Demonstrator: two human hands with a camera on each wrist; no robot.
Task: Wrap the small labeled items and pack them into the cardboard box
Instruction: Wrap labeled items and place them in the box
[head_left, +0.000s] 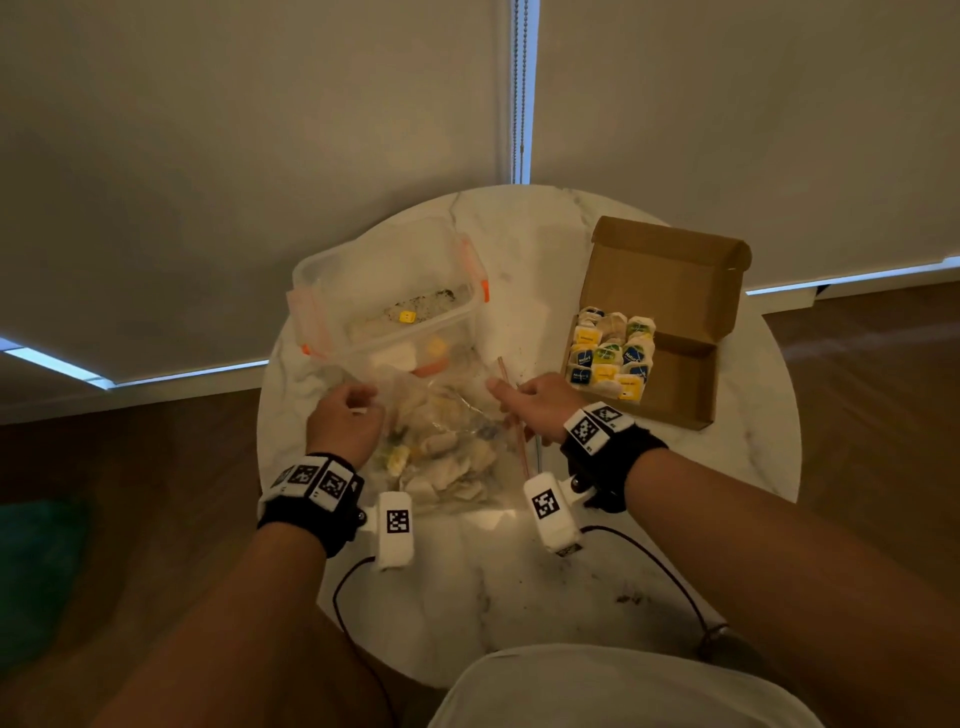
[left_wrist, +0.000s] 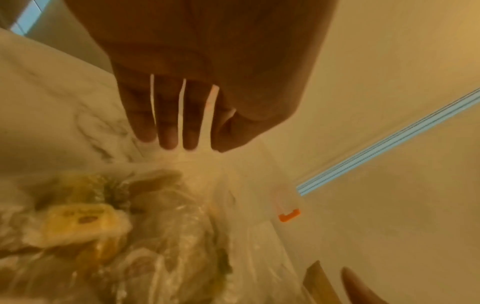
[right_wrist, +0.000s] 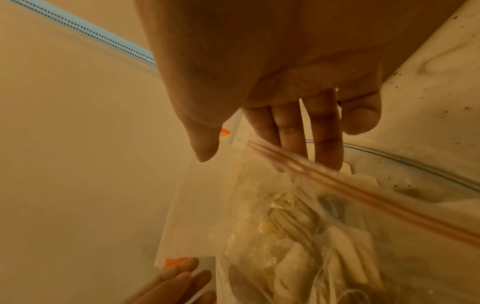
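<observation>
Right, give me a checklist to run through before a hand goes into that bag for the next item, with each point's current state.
1. Clear zip bag mouth open: ok in the right wrist view, the zip strip is parted.
2. Left hand holds the bag's far end: ok, fingers bunch the plastic.
3. Right hand at the mouth: ok; grip on the strip cannot tell.
4. Items left in the bag: ok, several show through it.
5. Cardboard box open with free space: ok, right part bare.
6. Wrapping material at hand: cannot tell.
</observation>
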